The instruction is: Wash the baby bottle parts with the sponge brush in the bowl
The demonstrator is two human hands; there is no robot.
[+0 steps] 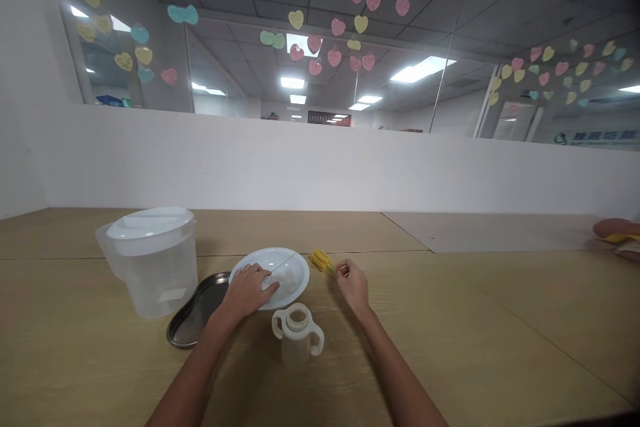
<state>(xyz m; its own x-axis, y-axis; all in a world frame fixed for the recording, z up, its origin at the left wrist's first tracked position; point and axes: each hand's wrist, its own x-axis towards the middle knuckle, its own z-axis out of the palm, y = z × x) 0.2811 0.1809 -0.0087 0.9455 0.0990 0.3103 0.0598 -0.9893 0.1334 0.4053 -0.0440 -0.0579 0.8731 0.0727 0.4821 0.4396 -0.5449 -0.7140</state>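
Head view shows the right hand (pixel 354 285) closed in a pinch on the thin pale handle of a yellow tool with a ridged head (pixel 320 259), which points leftward just beside a round, shallow white bowl (pixel 303 280). Fingers spread, the left hand (pixel 247 290) lies over the bowl's left part; whether it grips the indistinct translucent item inside (pixel 286 279), I cannot tell. Nearer the person, an upright, translucent two-handled bottle (pixel 296 349) with an open neck stands on the tan table (pixel 450 333). Left of the bowl are a kidney-shaped metal tray (pixel 200 313) and a lidded clear plastic pitcher (pixel 160 273).
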